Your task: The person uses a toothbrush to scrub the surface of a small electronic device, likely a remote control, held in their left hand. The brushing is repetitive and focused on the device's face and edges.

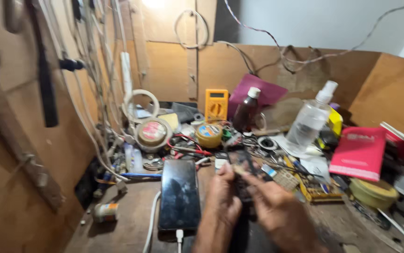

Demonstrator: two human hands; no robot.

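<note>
My left hand (221, 199) and my right hand (277, 208) are together above the wooden bench, both gripping a small dark device (244, 171) that sticks up between the fingers; motion blur hides its details. A black smartphone (179, 194) lies face up just left of my left hand, its screen dark and cracked, with a white cable (179, 234) plugged into its near end.
Clutter fills the back of the bench: a yellow multimeter (216, 104), a brown bottle (246, 110), a clear spray bottle (310, 117), a red box (360, 152), round tins (209, 135), a tape roll (373, 192), red-handled tools and wires. Cables hang on the left wall.
</note>
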